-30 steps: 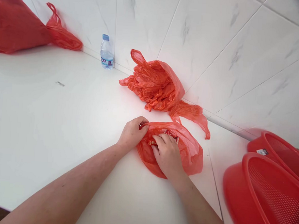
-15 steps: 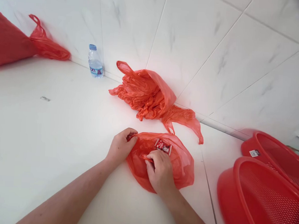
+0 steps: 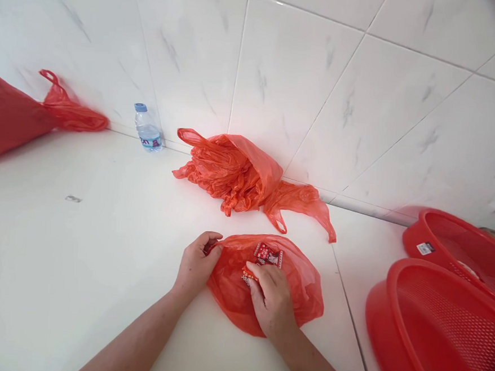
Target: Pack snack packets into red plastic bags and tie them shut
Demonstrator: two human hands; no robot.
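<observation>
A red plastic bag [image 3: 238, 312] lies spread on the white tabletop with its mouth gaping upward. My left hand [image 3: 197, 264] pinches the left edge of that bag's rim. Inside the bag's mouth, my right hand [image 3: 274, 297] grips a small orange-and-white packet [image 3: 248, 274] between thumb and fingers; most of it is covered by the fingers. Just above those fingers, a red packet [image 3: 267, 253] with a dotted edge and a dark picture rests in the bag.
Behind, a heap of crumpled red plastic bags [image 3: 227, 170] leans against the tiled wall [image 3: 280, 86]. A water bottle [image 3: 148, 130] stands left of it. Two red baskets [image 3: 394, 326] are at the right. A big red bag [image 3: 10, 115] sits far left, and a scrap [image 3: 73, 199] lies nearby.
The view has tilted up, so things sit lower in the picture. A small packet now shows in my right fingers. My left hand keeps its hold on the bag's rim.
</observation>
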